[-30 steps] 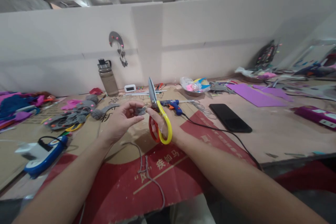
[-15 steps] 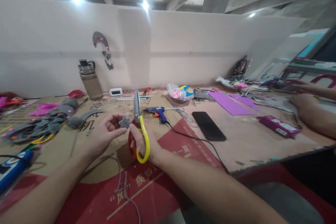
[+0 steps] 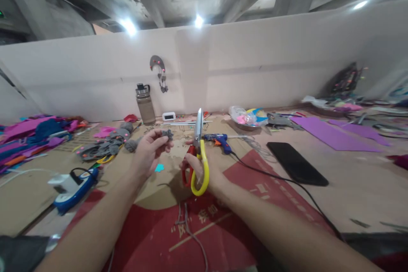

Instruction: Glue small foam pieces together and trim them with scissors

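Note:
Pinched between the thumb and fingers of my left hand [image 3: 152, 149] is a small grey felt star [image 3: 167, 134]. My right hand [image 3: 200, 171] is wrapped round a pair of scissors [image 3: 198, 129] with one yellow and one red handle. The blades point up and look closed together. A gap separates my right fingers from the star. Below my hands, grey cord [image 3: 193, 233] trails over the red and brown cardboard [image 3: 229, 221]. A small teal scrap [image 3: 159, 168] lies by my left wrist.
Behind the scissors lies a blue glue gun [image 3: 220, 141], its cable running right past a black phone [image 3: 296, 163]. Grey felt pieces [image 3: 108, 146] and a power strip [image 3: 76, 191] are at left. A bottle [image 3: 145, 106] stands by the wall; purple sheets [image 3: 331, 136] lie right.
My view has turned left, so everything sits further right. My right fingers have come away from the star, and the hands are further apart. The teal scrap now shows on the cardboard.

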`<control>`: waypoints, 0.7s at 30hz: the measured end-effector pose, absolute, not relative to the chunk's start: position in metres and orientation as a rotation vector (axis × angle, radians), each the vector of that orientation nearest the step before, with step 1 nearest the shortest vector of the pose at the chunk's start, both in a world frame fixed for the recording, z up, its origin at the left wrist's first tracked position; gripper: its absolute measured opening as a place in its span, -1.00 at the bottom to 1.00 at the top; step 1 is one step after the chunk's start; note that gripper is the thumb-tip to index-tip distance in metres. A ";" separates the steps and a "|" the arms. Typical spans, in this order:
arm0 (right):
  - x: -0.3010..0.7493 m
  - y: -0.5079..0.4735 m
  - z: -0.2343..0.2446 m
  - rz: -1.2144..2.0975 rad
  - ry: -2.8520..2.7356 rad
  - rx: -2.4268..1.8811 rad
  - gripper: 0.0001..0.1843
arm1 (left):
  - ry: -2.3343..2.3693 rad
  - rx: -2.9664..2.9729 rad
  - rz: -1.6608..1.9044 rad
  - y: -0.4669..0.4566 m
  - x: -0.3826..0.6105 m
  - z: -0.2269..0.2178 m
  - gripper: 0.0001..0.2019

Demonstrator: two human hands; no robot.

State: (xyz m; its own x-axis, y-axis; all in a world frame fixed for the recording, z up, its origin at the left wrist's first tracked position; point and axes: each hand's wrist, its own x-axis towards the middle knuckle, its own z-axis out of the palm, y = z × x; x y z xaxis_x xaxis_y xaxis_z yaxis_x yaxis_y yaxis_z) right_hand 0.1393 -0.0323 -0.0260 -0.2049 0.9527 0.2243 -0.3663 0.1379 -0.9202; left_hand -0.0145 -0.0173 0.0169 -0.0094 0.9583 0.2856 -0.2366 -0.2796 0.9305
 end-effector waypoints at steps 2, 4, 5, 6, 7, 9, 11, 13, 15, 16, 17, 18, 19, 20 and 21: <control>0.139 -0.031 -0.026 1.352 -1.166 -0.661 -0.54 | 0.811 1.243 1.507 -0.016 -0.014 0.013 -0.84; 0.139 -0.029 -0.028 1.335 -1.203 -0.662 -0.50 | 0.767 1.253 1.508 -0.015 -0.013 0.011 -0.86; 0.141 -0.028 -0.030 1.336 -1.244 -0.671 -0.51 | 0.752 1.260 1.511 -0.015 -0.013 0.010 -0.87; 0.142 -0.028 -0.032 1.339 -1.293 -0.685 -0.52 | 0.743 1.264 1.513 -0.015 -0.013 0.011 -0.88; 0.144 -0.028 -0.033 1.337 -1.344 -0.701 -0.54 | 0.737 1.263 1.516 -0.016 -0.013 0.011 -0.88; 0.147 -0.031 -0.033 1.324 -1.429 -0.744 -0.60 | 0.731 1.247 1.524 -0.018 -0.012 0.015 -0.89; 0.149 -0.034 -0.031 1.307 -1.481 -0.807 -0.63 | 0.737 1.216 1.529 -0.021 -0.011 0.019 -0.88; 0.150 -0.037 -0.027 1.288 -1.530 -0.851 -0.65 | 0.751 1.191 1.537 -0.024 -0.012 0.024 -0.88; 0.151 -0.038 -0.023 1.247 -1.594 -0.878 -0.67 | 0.749 1.167 1.560 -0.024 -0.015 0.028 -0.88; 0.152 -0.039 -0.020 1.224 -1.633 -0.892 -0.67 | 0.743 1.153 1.578 -0.024 -0.017 0.029 -0.88; 0.153 -0.039 -0.018 1.203 -1.676 -0.911 -0.68 | 0.738 1.137 1.594 -0.023 -0.019 0.031 -0.88; 0.154 -0.039 -0.016 1.187 -1.722 -0.933 -0.69 | 0.733 1.123 1.604 -0.022 -0.022 0.031 -0.88; 0.155 -0.040 -0.015 1.169 -1.767 -0.957 -0.69 | 0.728 1.112 1.608 -0.021 -0.025 0.032 -0.88; 0.157 -0.040 -0.013 1.144 -1.815 -0.971 -0.70 | 0.724 1.104 1.607 -0.020 -0.028 0.032 -0.88; 0.158 -0.039 -0.012 1.110 -1.860 -0.974 -0.71 | 0.718 1.100 1.604 -0.019 -0.030 0.032 -0.89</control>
